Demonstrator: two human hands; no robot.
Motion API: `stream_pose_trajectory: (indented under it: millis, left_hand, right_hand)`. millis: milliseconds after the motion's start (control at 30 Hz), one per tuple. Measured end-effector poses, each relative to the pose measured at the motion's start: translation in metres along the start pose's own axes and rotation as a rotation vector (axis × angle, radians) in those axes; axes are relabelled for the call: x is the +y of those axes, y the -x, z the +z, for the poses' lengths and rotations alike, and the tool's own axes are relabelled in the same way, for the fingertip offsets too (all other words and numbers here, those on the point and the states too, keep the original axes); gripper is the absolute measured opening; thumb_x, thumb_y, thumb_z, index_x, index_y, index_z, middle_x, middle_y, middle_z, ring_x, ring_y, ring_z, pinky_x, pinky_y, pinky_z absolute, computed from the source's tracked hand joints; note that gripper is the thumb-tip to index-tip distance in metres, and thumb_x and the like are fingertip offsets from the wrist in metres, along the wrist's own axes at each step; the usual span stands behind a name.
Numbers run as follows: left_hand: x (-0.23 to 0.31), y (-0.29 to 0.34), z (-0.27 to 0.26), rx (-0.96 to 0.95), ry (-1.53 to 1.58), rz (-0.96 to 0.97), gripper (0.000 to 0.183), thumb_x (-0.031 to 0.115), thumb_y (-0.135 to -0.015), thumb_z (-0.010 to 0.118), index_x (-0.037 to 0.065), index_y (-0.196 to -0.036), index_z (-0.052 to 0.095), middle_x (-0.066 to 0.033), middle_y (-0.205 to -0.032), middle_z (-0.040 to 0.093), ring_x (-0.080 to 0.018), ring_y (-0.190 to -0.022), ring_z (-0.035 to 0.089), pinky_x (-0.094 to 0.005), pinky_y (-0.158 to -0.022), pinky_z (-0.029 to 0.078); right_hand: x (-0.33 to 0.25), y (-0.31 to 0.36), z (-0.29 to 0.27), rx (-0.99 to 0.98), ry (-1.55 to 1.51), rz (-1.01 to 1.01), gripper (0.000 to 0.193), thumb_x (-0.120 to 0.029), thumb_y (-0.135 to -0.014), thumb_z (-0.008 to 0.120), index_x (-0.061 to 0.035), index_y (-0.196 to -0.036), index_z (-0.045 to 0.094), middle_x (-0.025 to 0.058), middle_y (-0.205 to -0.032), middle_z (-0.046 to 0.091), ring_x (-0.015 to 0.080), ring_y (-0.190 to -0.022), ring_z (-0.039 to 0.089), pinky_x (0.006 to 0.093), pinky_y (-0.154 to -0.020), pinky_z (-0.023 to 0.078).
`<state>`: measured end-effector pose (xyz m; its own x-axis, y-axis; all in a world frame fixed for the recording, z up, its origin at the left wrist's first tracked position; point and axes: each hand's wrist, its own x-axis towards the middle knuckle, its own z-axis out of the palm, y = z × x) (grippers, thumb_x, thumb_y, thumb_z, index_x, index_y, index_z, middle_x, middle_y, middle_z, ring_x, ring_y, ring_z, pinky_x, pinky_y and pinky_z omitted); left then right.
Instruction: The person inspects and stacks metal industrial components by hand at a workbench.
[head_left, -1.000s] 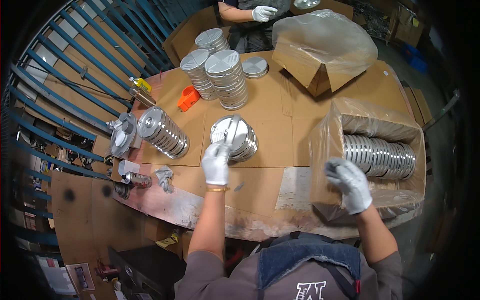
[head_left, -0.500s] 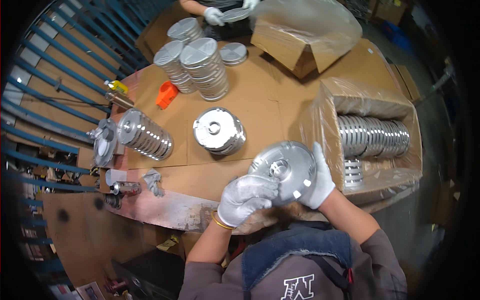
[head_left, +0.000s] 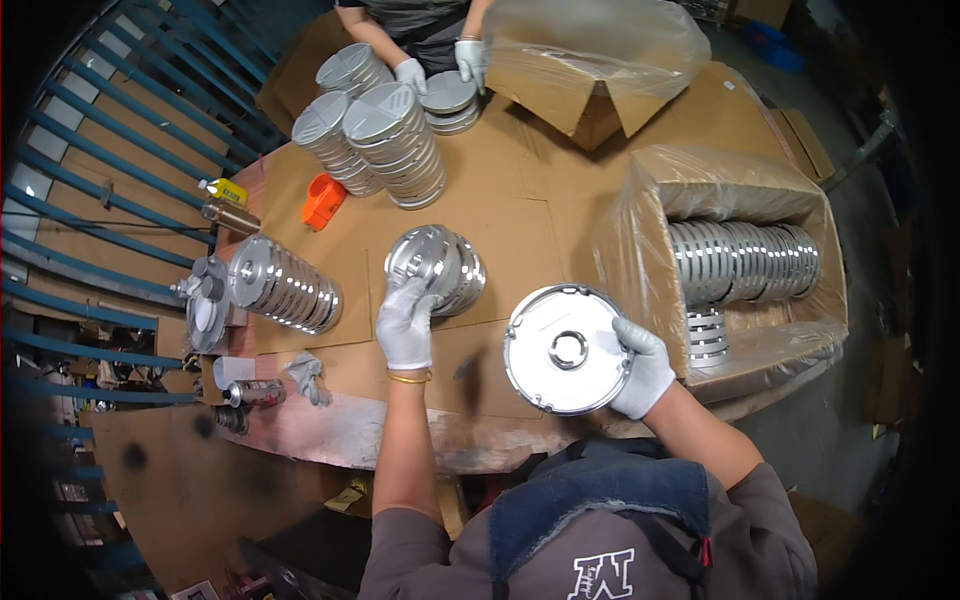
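Observation:
In my gloved right hand [head_left: 645,368] is a round metal cover [head_left: 540,345], gripped by its right edge. The cover's bright face with a raised centre ring is turned up toward me. My gloved left hand [head_left: 407,325] reaches to the short stack of metal covers [head_left: 468,280] in the middle of the table. Its fingers close on the near edge of the top metal cover [head_left: 425,250]; the thumb lies across the cover's face. Part of this stack is hidden behind the hand.
On my right stands a plastic-lined carton [head_left: 650,230] with rows of covers. A tall stack of covers [head_left: 290,290] leans at the left. Beyond are more stacks [head_left: 395,150], an orange tape dispenser [head_left: 323,202], another carton [head_left: 560,100] and a co-worker's gloved hands [head_left: 470,62].
My left hand has left the cover in my right hand and moved to the middle stack. The held cover now shows its bright face. The co-worker's hands have come down to a low stack.

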<state>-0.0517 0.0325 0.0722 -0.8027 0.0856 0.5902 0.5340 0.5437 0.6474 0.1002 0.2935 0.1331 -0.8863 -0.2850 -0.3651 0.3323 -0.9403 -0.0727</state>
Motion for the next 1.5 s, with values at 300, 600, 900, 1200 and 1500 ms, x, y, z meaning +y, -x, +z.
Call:
stream_pose_trajectory:
  millis: [300,600,900,1200,1500]
  left_hand:
    - [0.037,0.018,-0.036,0.287,1.647,-0.971,0.046,0.03,-0.088,0.057,0.004,-0.126,0.05,-0.0082,-0.125,0.055,-0.0249,-0.115,0.051,-0.0438,-0.103,0.037]
    - [0.122,0.029,-0.037,-0.247,0.448,0.004,0.028,0.027,-0.073,0.073,0.005,-0.085,0.06,-0.0066,-0.093,0.065,-0.0225,-0.088,0.063,-0.0344,-0.078,0.051]
    - [0.086,0.018,-0.01,-0.405,0.767,-0.397,0.018,0.01,-0.072,0.07,0.003,-0.087,0.065,-0.0117,-0.092,0.065,-0.0307,-0.09,0.061,-0.0392,-0.082,0.049]
    - [-0.016,0.008,0.002,-0.353,-0.284,-0.065,0.013,0.014,-0.074,0.07,0.005,-0.084,0.069,-0.0126,-0.091,0.066,-0.0251,-0.091,0.061,-0.0358,-0.089,0.045]
    - [0.027,0.008,-0.027,0.36,1.62,-1.046,0.04,0.029,-0.088,0.058,0.0,-0.116,0.054,-0.011,-0.122,0.056,-0.0267,-0.111,0.053,-0.0426,-0.098,0.043]
  right_hand:
    - [0.011,-0.002,0.002,0.034,0.063,-0.017,0.06,-0.03,-0.084,0.058,-0.0043,-0.135,0.038,0.0175,-0.134,0.045,0.0342,-0.123,0.044,0.0511,-0.105,0.032]
    - [0.017,-0.005,0.005,-0.057,-0.001,0.072,0.085,-0.066,-0.073,0.054,-0.013,-0.137,0.036,0.0091,-0.138,0.043,0.0293,-0.127,0.04,0.0502,-0.107,0.03]
    - [0.015,0.004,-0.018,-0.039,-0.03,-0.049,0.063,-0.035,-0.082,0.063,-0.0095,-0.135,0.04,0.0136,-0.133,0.048,0.0309,-0.123,0.045,0.0501,-0.106,0.032]
    - [0.011,0.017,-0.018,-0.075,0.056,-0.055,0.078,-0.066,-0.081,0.045,-0.0135,-0.138,0.036,0.0108,-0.141,0.038,0.0306,-0.13,0.036,0.0506,-0.106,0.031]
    - [0.018,0.011,-0.02,0.047,-0.015,0.027,0.069,-0.063,-0.087,0.036,-0.0137,-0.136,0.039,0.0106,-0.139,0.042,0.0303,-0.127,0.039,0.0501,-0.106,0.031]
